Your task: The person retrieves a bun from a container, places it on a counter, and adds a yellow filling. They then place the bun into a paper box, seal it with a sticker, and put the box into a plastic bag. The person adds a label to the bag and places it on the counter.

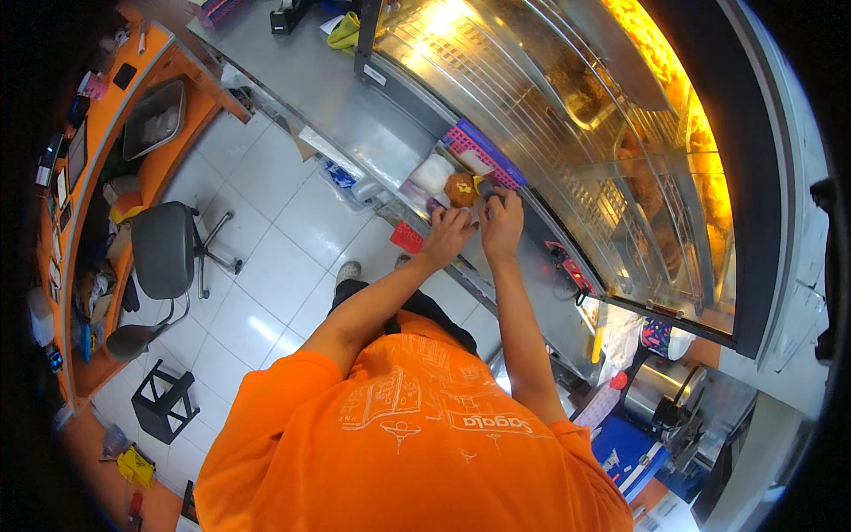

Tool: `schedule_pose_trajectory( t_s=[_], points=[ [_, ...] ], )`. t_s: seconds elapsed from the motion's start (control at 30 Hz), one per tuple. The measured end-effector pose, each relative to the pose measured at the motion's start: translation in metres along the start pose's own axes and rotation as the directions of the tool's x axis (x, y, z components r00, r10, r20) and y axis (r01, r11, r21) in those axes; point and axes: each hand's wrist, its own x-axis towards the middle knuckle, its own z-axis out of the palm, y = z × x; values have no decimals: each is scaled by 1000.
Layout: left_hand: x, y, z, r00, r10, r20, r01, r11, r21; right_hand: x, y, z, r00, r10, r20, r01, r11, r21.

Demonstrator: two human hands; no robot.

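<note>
My left hand rests at the near edge of a food portion on the steel counter, its fingers curled. A small purple item lies by its fingertips; whether the fingers grip anything is hidden. My right hand pinches a small dark item, too blurred to name, beside a yellow piece. Between the hands and a white mound, which looks like rice, sits a round browned food piece with pale bits on top. Clear wrapping seems to lie beneath the food.
A lit glass food warmer with wire racks borders the counter. Behind the food stands a pink and purple plastic basket. A red-lit device lies to the right. An office chair and black stool stand at left.
</note>
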Motion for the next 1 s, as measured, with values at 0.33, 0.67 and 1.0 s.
schedule_pose_trajectory(
  t_s=[0.33, 0.67, 1.0],
  points=[
    [-3, 0, 0, 999, -8, -42, 7, 1000, -14, -10, 12, 0, 931, 216, 296, -279, 941, 190],
    [-7, -3, -14, 997, 44, -57, -49, 995, -88, -10, -6, 2, 998, 61, 16, -62, 997, 50],
    [-19, 5, -38, 962, 37, 272, -29, 999, -32, 13, -1, 26, 941, -21, 339, 131, 943, -306]
  ],
)
